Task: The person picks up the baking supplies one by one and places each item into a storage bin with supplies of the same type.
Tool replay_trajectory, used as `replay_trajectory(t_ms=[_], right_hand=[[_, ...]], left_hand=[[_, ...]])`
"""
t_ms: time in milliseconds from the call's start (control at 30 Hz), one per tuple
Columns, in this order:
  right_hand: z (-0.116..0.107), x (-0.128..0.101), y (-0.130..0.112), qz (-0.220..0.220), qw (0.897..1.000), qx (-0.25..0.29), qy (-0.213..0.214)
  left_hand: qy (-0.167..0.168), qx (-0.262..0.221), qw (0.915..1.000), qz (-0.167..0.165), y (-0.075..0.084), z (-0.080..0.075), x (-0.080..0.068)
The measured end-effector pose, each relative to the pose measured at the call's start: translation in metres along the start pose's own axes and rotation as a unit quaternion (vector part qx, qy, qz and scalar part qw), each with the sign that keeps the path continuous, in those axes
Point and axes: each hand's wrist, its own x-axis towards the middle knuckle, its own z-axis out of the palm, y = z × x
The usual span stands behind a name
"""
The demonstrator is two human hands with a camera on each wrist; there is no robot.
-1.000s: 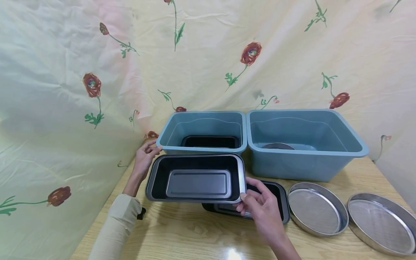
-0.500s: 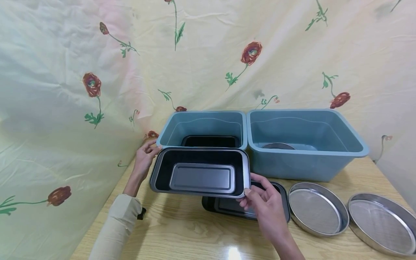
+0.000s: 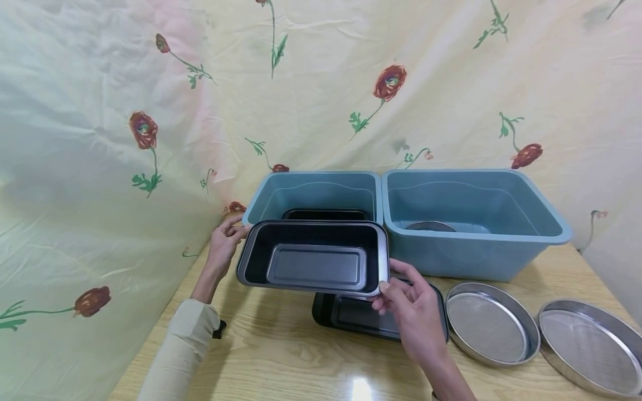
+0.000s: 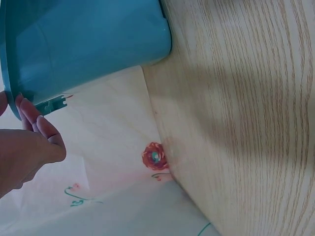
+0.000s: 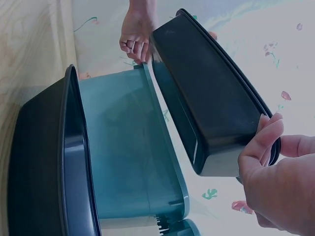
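Right hand (image 3: 412, 312): nearest the viewer; thumb and fingers pinch the right rim of the loaf pan, carrying its weight
Loaf pan (image 3: 315, 257): dark non-stick, rectangular; held in the air between the two hands, tilted slightly, above the second pan and in front of the left tub
Second loaf pan (image 3: 359, 317): on the wooden table (image 3: 281, 362) directly under the right hand, partly covered by it and by the held pan
Sieves: round steel sieve (image 3: 492, 323) just right of the right hand, another (image 3: 592, 348) further right, cut off by the frame edge
Left hand (image 3: 224, 240): at the pan's far left corner, fingers bent against the left tub's rim; whether it also grips the pan cannot be told
Left tub (image 3: 281, 195): blue plastic, beyond the hands; a dark pan inside, mostly hidden
Right tub (image 3: 476, 223): blue, beyond the right hand; a round metal piece inside, only its edge showing
Handling: pan judged stiff, light, smooth-coated and likely slippery; the rolled rim at the short ends is the surest hold
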Motion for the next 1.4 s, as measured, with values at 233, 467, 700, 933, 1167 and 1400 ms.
replay_trajectory(t_ms=[233, 467, 700, 933, 1167, 1400], right_hand=[[-0.001, 0.003, -0.003, 0.002, 1.000, -0.004, 0.002], [0.000, 0.007, -0.003, 0.008, 1.000, -0.010, 0.009], [0.000, 0.013, 0.000, -0.001, 1.000, -0.002, 0.008], [0.001, 0.019, 0.002, -0.013, 1.000, 0.014, 0.005], [0.000, 0.023, 0.005, -0.024, 0.999, 0.040, -0.003], [0.001, 0.028, 0.005, -0.030, 0.998, 0.052, -0.005]], left_hand=[[0.003, -0.005, 1.0000, 0.001, 0.000, 0.001, 0.000], [0.006, -0.005, 1.0000, 0.004, -0.001, 0.001, 0.000], [0.009, -0.004, 0.9999, 0.005, -0.001, 0.000, -0.001], [0.008, -0.005, 1.0000, 0.003, -0.002, 0.000, 0.001], [0.008, -0.002, 1.0000, -0.001, -0.001, 0.001, 0.000], [0.007, -0.006, 1.0000, 0.000, -0.001, 0.001, 0.001]])
